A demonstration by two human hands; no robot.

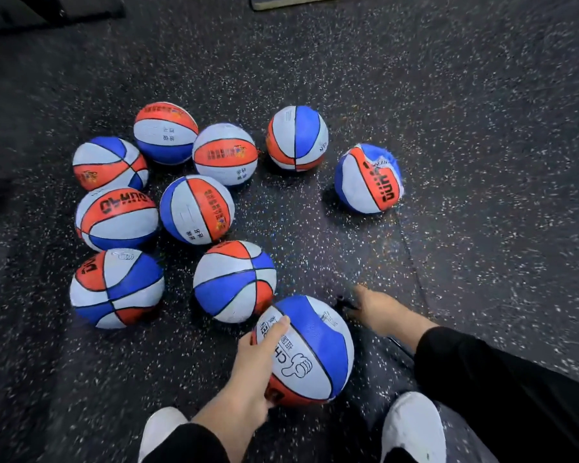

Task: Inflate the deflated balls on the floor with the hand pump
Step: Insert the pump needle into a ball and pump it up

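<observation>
Left hand on the near ball, a red, white and blue rubber basketball low in the view between two white shoes; thumb across the white panel, other fingers curled round the ball's left side and underside, gripping it. Right hand just right of that ball, down at the floor on a thin black part, seemingly the black hand pump; too blurred and too hidden to tell whether those fingers are apart or clamped on it. Black sleeve running from the wrist out to the lower right edge.

Nine more red, white and blue balls on the dark speckled rubber floor. Seven packed in a cluster at left and centre, several touching; nearest of these just touching the held ball's upper left. Two set apart on the right: a round one near the top, and a dented, wrinkled one further right.

Open floor between the cluster and the dented ball, straight ahead of the right hand, and wide open floor across the whole right side. A seam in the floor matting running down past the right hand. Edge of a dark mat at the top border; dark shapes along the left border.
</observation>
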